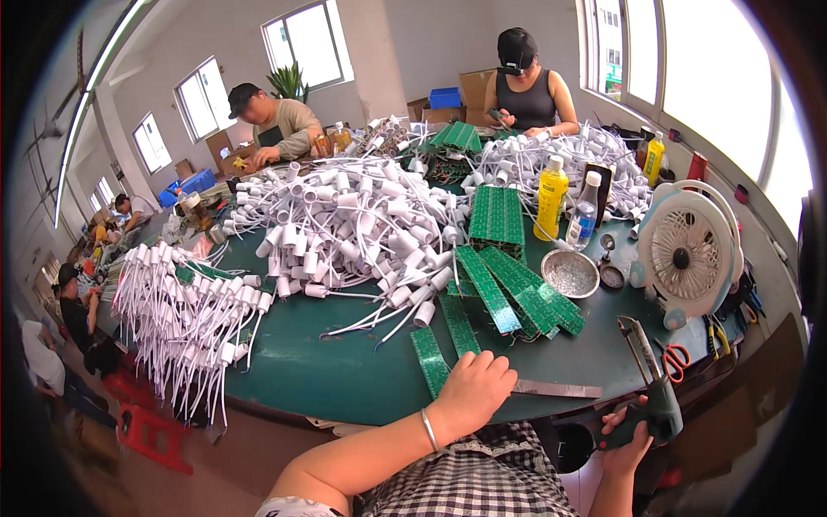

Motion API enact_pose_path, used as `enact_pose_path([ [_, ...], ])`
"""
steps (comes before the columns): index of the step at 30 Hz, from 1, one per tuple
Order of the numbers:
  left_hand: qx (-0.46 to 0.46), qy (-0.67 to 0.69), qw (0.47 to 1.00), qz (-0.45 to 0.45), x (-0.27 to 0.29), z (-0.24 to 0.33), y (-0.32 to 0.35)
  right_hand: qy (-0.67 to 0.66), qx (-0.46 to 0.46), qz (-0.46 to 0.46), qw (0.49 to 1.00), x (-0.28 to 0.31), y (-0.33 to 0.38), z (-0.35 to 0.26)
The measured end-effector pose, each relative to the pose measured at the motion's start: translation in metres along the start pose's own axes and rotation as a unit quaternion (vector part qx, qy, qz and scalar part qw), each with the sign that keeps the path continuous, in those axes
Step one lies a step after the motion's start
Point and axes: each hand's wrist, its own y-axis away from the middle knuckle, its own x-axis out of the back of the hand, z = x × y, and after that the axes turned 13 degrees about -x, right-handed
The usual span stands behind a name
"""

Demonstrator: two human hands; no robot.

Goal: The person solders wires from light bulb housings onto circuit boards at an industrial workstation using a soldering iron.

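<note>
My left hand [472, 395], with a bangle on the wrist, is closed at the table's near edge. Its curled fingers are over the left end of a flat grey-brown strip [556, 389]; the hand hides that end. Just left of these fingers lies a narrow green circuit board [428, 358]. In my right hand [633, 428] is a dark green soldering gun [662, 412], its long tip pointing up and away over the table edge. More green circuit boards [525, 289] lie loosely overlapped beyond my left hand, and a stack of them [497, 215] stands behind.
White lamp sockets with wires [345, 215] heap across the green table [301, 366]; another bunch [189, 310] overhangs its left edge. A metal bowl [570, 274], bottles [550, 198], a fan [689, 250] and red-handled scissors [676, 362] stand or lie to the right. Two people work across the table.
</note>
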Motion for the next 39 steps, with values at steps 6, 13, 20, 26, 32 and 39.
enact_pose_path([
  [6,0.064,0.051,0.996,-0.026,-0.008,0.006,0.033,-0.013,-0.034,-0.010,0.999,-0.029,-0.007,0.006],
  [13,0.187,0.090,0.973,0.097,0.013,-0.050,0.075,0.030,0.018,-0.028,0.999,-0.053,-0.030,-0.006],
  [20,0.311,-0.064,0.948,0.024,-0.003,-0.141,0.128,0.038,-0.005,-0.027,0.999,-0.074,-0.038,0.004],
  [26,0.248,-0.076,0.966,-0.017,-0.007,-0.156,0.124,0.051,-0.008,-0.058,0.997,-0.090,-0.043,0.005],
  [32,0.275,-0.053,0.958,0.064,0.029,-0.160,0.161,0.087,0.004,-0.119,0.989,-0.083,-0.038,0.002],
  [39,0.307,-0.052,0.949,-0.039,0.055,-0.153,0.250,0.106,-0.021,-0.089,0.990,-0.084,-0.024,0.004],
])
